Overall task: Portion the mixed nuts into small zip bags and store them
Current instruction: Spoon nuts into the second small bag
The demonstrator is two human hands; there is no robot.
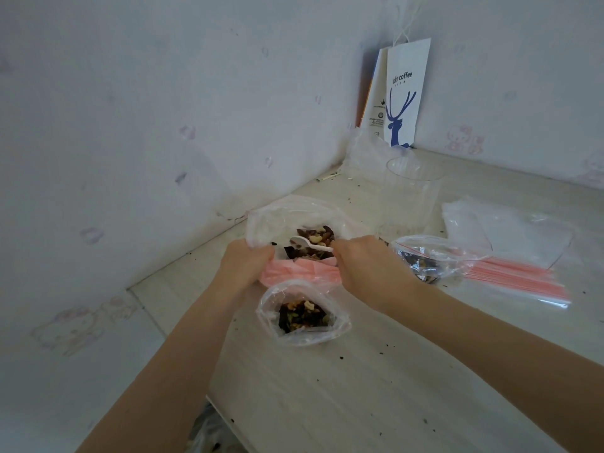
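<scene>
A large clear bag (287,214) holds mixed nuts (315,239) at the middle of the table. My left hand (245,263) grips the bag's left rim and holds it up. My right hand (362,259) pinches the handle of a white plastic spoon (305,242) whose bowl lies over the nuts. A small zip bag (302,313) with a portion of nuts stands open just in front of my hands. Another filled zip bag with a red strip (428,256) lies to the right. Pink plastic (294,271) bunches between my hands.
A stack of unused zip bags (510,256) lies at the right. A clear plastic cup (410,194) stands behind the nuts, a white paper coffee bag (403,93) in the corner. Crumbs dot the pale table (359,387); walls close the left and back.
</scene>
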